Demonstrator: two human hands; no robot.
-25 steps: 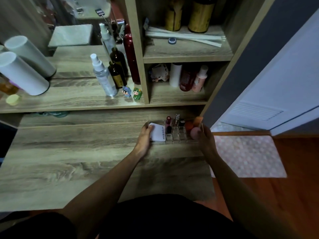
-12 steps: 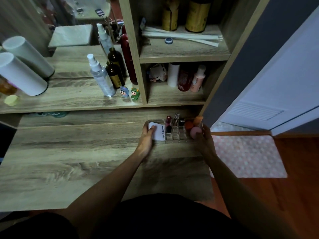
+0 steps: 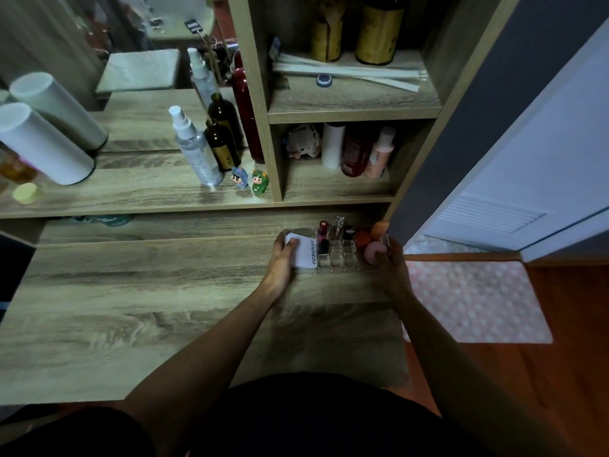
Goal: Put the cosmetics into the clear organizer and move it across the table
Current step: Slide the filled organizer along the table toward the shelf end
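Near edge, 6 o'clock: dark clothing and both forearms, reaching toward 12–1 o'clock.

Left hand (image 3: 280, 258): its fingers now wrap over the left end of the clear organizer (image 3: 336, 255), thumb on the white "4U2skin" box (image 3: 304, 253); a second ago the palm lay flat beside that end. Right hand (image 3: 389, 268): fingers closed on the right end, beside the pink sponge (image 3: 374, 252), as before. The organizer has not shifted; it sits at the far right of the wooden surface (image 3: 131, 291), about 1 o'clock from centre.

Judgement: loading looks done, both-handed hold set, lift or slide toward 9 o'clock comes next.

Contents: lipsticks (image 3: 324, 230) upright in middle cells, orange sponges (image 3: 377, 229) at right.

Beyond, 11 o'clock: spray bottle (image 3: 194, 150) and two small figurines (image 3: 250, 179) on the shelf.

Hard to read: organizer walls nearly invisible in dim light; fingertips of both hands hidden behind it; whether its base is off the surface, cannot tell.
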